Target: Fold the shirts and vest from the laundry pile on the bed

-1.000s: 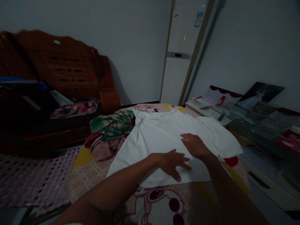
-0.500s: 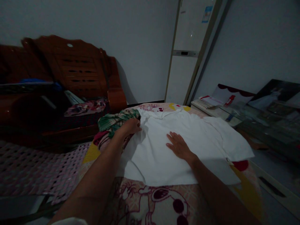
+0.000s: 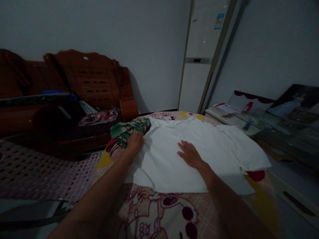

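A white collared shirt (image 3: 211, 146) lies spread flat on a pink cartoon-print bed cover (image 3: 159, 212). My right hand (image 3: 189, 154) rests flat on the middle of the shirt with its fingers stretched out. My left hand (image 3: 135, 142) sits at the shirt's left edge, where it meets a heap of green plaid and pink clothes (image 3: 127, 131). Its fingers are curled under and hidden, so what they grip does not show.
A dark wooden bench (image 3: 94, 83) with cloth and papers on it stands at the back left. A tall white air conditioner (image 3: 201, 56) fills the corner. A low glass-topped table (image 3: 261, 122) with booklets and pictures runs along the right. A woven pink mat (image 3: 37, 169) lies at the left.
My left hand left the shirt's lower middle, reached to its left edge by the clothes heap, then drew back a little. My right hand slid slightly left and stays flat.
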Tool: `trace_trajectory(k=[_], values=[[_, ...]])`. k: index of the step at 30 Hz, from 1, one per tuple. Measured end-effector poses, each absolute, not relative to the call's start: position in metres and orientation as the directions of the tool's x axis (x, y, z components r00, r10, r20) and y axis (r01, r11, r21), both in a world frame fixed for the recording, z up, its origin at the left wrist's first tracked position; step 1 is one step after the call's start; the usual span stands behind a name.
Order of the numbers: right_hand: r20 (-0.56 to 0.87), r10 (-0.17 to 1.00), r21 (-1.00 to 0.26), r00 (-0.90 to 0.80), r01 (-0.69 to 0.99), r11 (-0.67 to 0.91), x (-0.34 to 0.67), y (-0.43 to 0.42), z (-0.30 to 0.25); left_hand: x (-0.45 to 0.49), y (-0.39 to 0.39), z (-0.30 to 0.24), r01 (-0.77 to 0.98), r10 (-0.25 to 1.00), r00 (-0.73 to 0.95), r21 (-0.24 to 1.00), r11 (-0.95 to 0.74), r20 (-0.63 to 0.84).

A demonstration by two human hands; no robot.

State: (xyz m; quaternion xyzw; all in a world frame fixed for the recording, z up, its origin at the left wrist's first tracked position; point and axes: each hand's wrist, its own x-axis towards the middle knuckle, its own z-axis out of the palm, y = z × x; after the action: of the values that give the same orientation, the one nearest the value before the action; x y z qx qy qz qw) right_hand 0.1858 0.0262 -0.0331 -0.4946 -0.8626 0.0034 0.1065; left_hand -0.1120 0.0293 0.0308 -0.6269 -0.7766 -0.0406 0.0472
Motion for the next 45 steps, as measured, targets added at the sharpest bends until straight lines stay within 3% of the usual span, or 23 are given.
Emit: trace_trajectory(k=[4,13,22,24,25,27,29,31,32,33,35,41,45], values=[[0.175,0.859,-0.129,-0.481,0.854,0.504,0.186,0.028,-0.035,-0.122,0.014,0.036,0.986,0.983,-0.14,0.111,0.127,0.12],[0.203,0.856,-0.158,-0.476,0.846,0.508,0.186,0.03,-0.039,-0.153,-0.041,0.035,0.949,0.97,0.131,0.31,-0.063,-0.206],[0.255,0.841,-0.156,-0.478,0.838,0.523,0.188,0.03,-0.043,-0.109,-0.037,0.071,0.781,0.928,0.365,0.567,-0.262,-0.074],[0.265,0.838,-0.157,-0.477,0.836,0.525,0.188,0.03,-0.043,-0.084,-0.037,0.074,0.724,0.886,0.451,0.626,-0.29,-0.111],[0.27,0.837,-0.159,-0.475,0.836,0.526,0.189,0.03,-0.044,-0.072,-0.037,0.074,0.695,0.834,0.514,0.666,-0.27,-0.198],[0.279,0.835,-0.167,-0.475,0.832,0.529,0.188,0.03,-0.044,-0.05,-0.033,0.073,0.646,0.649,0.649,0.738,-0.195,-0.396],[0.277,0.835,-0.174,-0.475,0.83,0.53,0.188,0.03,-0.044,-0.034,-0.018,0.073,0.603,0.544,0.729,0.766,-0.223,-0.416],[0.271,0.839,-0.181,-0.472,0.831,0.526,0.187,0.03,-0.042,-0.023,0.009,0.072,0.599,0.645,0.72,0.698,-0.393,-0.255],[0.269,0.841,-0.182,-0.47,0.832,0.524,0.186,0.029,-0.041,-0.02,0.026,0.071,0.65,0.721,0.675,0.588,-0.481,-0.157],[0.264,0.843,-0.183,-0.468,0.834,0.52,0.186,0.029,-0.04,-0.017,0.045,0.068,0.743,0.812,0.58,0.449,-0.497,-0.06],[0.249,0.85,-0.183,-0.464,0.839,0.512,0.184,0.028,-0.037,-0.015,0.083,0.059,0.919,0.938,0.345,0.19,-0.346,0.041],[0.257,0.852,-0.187,-0.456,0.842,0.507,0.183,0.025,-0.035,-0.013,0.159,0.028,0.968,0.974,0.228,0.109,-0.227,0.004],[0.313,0.827,-0.191,-0.468,0.821,0.537,0.186,0.025,-0.041,-0.012,0.182,0.028,0.976,0.98,0.182,0.105,-0.19,0.08]])
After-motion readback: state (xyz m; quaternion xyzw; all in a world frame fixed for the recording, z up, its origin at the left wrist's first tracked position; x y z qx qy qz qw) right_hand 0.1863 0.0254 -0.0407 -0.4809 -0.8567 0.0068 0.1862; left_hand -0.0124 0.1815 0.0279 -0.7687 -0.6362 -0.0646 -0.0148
